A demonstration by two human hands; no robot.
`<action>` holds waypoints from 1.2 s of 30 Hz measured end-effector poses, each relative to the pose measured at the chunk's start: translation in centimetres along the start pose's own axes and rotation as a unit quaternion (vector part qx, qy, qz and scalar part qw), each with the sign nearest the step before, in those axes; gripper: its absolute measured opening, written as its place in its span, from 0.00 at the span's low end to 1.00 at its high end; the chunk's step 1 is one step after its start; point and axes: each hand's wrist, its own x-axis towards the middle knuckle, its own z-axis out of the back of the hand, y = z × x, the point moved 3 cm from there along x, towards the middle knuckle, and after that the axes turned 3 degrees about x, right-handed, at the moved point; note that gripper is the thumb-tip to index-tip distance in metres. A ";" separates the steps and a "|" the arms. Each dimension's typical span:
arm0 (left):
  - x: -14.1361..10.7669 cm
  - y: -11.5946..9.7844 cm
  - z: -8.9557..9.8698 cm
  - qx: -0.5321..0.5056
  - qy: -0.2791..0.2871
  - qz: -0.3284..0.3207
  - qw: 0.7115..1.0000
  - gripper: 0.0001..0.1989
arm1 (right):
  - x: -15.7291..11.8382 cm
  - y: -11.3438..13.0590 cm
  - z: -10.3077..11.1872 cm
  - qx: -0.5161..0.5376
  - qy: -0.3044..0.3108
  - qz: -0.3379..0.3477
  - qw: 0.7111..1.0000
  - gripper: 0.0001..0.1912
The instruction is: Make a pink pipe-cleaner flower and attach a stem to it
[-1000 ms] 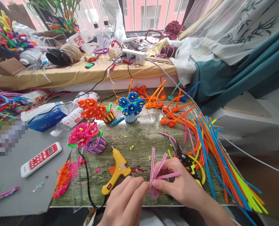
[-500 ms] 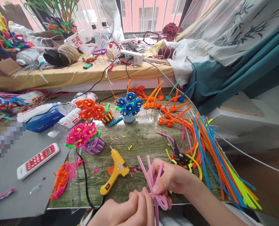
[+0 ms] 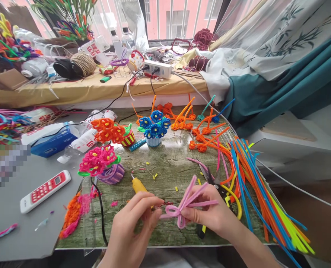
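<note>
A pink pipe cleaner is bent into small loops, with several straight ends fanning up and to the right. My right hand pinches it just beside the loops, thumb in front. On the other side, my left hand has thumb and forefinger at the tail that points left; the exact contact is partly hidden. Behind my left hand lies a yellow glue gun, mostly covered. Black-bladed scissors rest beyond my right hand, their handles partly hidden by it.
Pots of pink, orange and blue pipe-cleaner flowers stand toward the back left. Loose orange flowers lie behind the scissors. Bundled pipe cleaners run along the right edge. A remote-like handset lies left.
Both hands have risen slightly and turned the pink pipe cleaner, so its loops now face left and its ends lean right. My left hand has moved left, opening a gap between the hands.
</note>
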 end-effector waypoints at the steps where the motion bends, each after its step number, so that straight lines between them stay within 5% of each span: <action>1: 0.0 0.1 -0.3 -0.046 0.024 0.050 0.997 0.05 | -0.1 0.1 -0.1 -0.023 -0.007 0.012 1.000 0.17; 4: -0.2 0.1 -1.5 -0.192 0.076 0.185 0.961 0.10 | -0.2 0.5 -0.7 -0.076 -0.012 0.046 0.996 0.17; 8: -0.3 0.0 -2.6 -0.295 0.048 0.273 0.915 0.11 | -0.2 0.9 -1.3 -0.146 -0.015 0.058 0.987 0.16; 16: -0.8 -0.9 -3.1 -0.195 -0.060 0.267 0.942 0.07 | 0.1 0.2 -1.4 -0.175 -0.078 -0.019 0.981 0.11; 21: -0.8 -0.8 -3.2 -0.356 -0.064 0.394 0.845 0.18 | 0.4 -0.7 -0.2 0.048 -0.040 -0.060 0.996 0.16; 27: -1.2 -0.4 -4.2 -0.437 -0.137 0.455 0.764 0.26 | -1.0 -2.3 -1.2 0.143 -0.095 -0.045 0.984 0.16; 31: -1.7 -0.7 -5.2 -0.440 -0.132 0.455 0.763 0.26 | -1.2 -2.9 -3.1 0.167 -0.162 -0.014 0.972 0.14; 36: -1.8 -0.2 -4.0 -0.374 -0.069 0.401 0.833 0.23 | -0.9 -2.9 -3.0 0.135 -0.166 -0.017 0.977 0.13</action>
